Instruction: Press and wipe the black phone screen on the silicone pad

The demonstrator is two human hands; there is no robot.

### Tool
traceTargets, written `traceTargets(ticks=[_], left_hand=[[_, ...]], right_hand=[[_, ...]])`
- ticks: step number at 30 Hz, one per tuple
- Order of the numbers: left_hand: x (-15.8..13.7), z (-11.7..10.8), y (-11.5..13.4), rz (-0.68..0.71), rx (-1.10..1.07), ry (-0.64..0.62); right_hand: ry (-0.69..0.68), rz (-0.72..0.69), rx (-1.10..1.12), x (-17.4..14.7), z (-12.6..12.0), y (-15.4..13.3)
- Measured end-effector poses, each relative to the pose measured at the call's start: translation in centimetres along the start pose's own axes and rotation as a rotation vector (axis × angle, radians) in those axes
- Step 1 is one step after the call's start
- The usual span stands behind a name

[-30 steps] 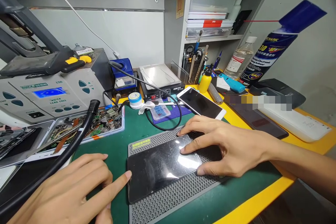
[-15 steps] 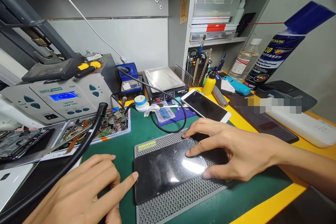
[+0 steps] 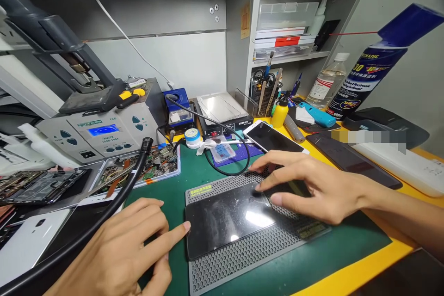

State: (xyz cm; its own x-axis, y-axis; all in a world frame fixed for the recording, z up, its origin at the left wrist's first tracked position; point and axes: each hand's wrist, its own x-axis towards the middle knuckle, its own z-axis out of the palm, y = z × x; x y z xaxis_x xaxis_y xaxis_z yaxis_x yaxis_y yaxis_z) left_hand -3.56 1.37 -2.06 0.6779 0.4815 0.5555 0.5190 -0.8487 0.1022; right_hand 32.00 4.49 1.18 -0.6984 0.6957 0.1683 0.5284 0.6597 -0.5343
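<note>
A black phone screen, with smudges and glare on its glass, lies flat on a grey honeycomb-textured pad. My left hand is at its left edge, the outstretched index fingertip against the rim and the other fingers loosely bent. Over the right end spreads my right hand, thumb and fingers apart. One of its fingertips is at the screen's upper right corner; whether it presses there, I cannot tell. The thumb hovers over the right edge, and the hand covers part of the pad behind.
A white phone lies behind my right hand, with a dark phone farther right. A black hose runs across the left side from a rework station. A yellow bottle and a blue spray can stand at the back.
My right thumb has come away from the screen's lower right corner, and that hand has shifted slightly right. My left index finger stays at the left edge. The whole view has shifted a little.
</note>
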Motion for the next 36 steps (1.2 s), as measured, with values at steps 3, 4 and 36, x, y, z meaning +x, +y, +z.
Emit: traceTargets(ticks=[3, 4, 36], left_hand=[[0.3, -0.3, 0.3, 0.009, -0.010, -0.051], [0.4, -0.5, 0.4, 0.009, -0.008, -0.056], [4.3, 0.7, 5.5, -0.200, -0.004, -0.321]], right_hand=[[0.071, -0.001, -0.004, 0.1, 0.0, 0.3], [0.074, 0.003, -0.007, 0.1, 0.1, 0.4], [0.143, 0.080, 0.018, 0.9, 0.6, 1.4]])
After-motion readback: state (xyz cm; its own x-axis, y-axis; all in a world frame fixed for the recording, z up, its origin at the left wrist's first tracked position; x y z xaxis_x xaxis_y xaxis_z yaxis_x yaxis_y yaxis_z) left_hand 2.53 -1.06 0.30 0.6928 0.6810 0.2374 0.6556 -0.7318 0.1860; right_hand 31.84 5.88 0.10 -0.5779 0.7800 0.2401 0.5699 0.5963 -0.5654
